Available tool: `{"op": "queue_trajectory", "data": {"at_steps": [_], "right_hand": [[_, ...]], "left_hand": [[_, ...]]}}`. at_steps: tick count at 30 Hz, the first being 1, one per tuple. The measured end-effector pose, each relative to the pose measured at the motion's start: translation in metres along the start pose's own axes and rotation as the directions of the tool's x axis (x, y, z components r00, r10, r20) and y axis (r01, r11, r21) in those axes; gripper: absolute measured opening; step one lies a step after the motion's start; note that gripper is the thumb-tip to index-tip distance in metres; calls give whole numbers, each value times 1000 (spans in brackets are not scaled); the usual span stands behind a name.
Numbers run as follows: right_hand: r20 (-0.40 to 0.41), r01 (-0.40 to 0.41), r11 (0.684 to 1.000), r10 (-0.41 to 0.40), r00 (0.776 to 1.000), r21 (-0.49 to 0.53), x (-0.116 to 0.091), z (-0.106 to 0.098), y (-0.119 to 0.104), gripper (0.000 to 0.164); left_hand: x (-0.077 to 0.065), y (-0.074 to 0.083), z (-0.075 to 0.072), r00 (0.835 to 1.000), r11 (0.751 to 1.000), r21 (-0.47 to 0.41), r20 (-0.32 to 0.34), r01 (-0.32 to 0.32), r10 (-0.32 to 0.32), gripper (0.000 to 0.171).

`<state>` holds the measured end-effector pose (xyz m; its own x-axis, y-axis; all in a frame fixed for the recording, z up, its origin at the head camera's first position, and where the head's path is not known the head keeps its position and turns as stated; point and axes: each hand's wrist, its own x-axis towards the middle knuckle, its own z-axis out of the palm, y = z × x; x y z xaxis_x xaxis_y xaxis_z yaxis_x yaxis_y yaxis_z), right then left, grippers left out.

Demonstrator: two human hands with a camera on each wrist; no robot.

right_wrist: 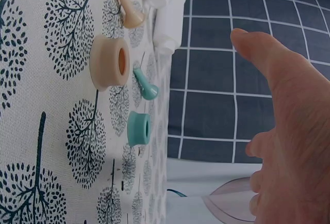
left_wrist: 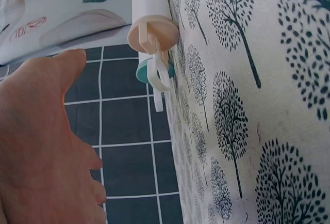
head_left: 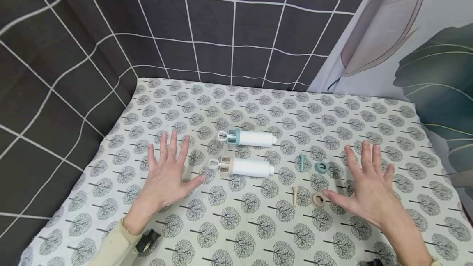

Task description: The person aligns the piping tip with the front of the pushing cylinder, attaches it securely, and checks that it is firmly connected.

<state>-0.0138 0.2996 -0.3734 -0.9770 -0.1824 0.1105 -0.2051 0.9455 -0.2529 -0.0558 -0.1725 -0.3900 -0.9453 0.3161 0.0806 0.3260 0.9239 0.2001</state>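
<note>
My left hand [head_left: 166,177] is spread out with straight fingers, left of two white syringe-like tubes, and holds nothing. One tube [head_left: 256,138] has a teal collar, the nearer tube [head_left: 251,168] a beige collar; both lie flat, their white loop handles pointing left. My right hand [head_left: 371,196], also spread and holding nothing, is right of the small parts. These are a teal flared peg [head_left: 302,162], a teal ring-shaped cap [right_wrist: 136,129], a beige flared peg [head_left: 295,196] and a beige ring-shaped cap [right_wrist: 104,63]. The right thumb is close to the beige cap; contact is unclear.
A white cloth [head_left: 244,221] printed with grey trees covers the table. Dark curtain with a white grid [head_left: 210,19] rises behind and on the left. At the right hangs a pale curtain [head_left: 373,73] with large leaf shapes.
</note>
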Motion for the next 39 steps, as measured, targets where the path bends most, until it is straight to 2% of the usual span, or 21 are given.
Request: {"op": "queue_trajectory", "data": {"at_steps": [9, 17, 20, 23, 27, 30, 32, 36, 39], "right_hand": [[-5, 4, 1000, -4, 1000, 10, -4, 0, 1, 123], [-83, 89, 996, -87, 993, 24, -3, -1, 4, 116], [-147, 151, 987, -143, 979, 46, -1, 0, 4, 106], [-191, 191, 980, -178, 965, 54, 1, 0, 2, 93], [-205, 214, 975, -199, 958, 58, -1, 1, 0, 81], [-233, 266, 962, -244, 941, 67, -1, 3, 0, 71], [-255, 315, 946, -286, 924, 81, 0, 5, 0, 64], [-277, 353, 930, -315, 908, 101, 0, 8, 0, 56], [-274, 353, 930, -315, 909, 104, -5, 12, -1, 54]], "left_hand": [[-1, 3, 2, 1000, 1000, -22, 24, 14, -14, 106], [4, 9, 0, 999, 997, -72, -29, -30, 28, 99], [7, 10, -1, 993, 992, -94, -91, -84, 76, 87], [13, 10, -2, 969, 977, -138, -211, -163, 132, 68], [22, 15, 1, 908, 932, -234, -381, -276, 173, 45], [27, 24, 4, 882, 883, -347, -451, -315, 137, 34], [30, 33, 6, 880, 843, -434, -467, -319, 92, 29], [37, 51, 10, 894, 761, -569, -447, -313, 33, 24], [40, 63, 14, 904, 730, -611, -427, -307, 24, 26]]}}
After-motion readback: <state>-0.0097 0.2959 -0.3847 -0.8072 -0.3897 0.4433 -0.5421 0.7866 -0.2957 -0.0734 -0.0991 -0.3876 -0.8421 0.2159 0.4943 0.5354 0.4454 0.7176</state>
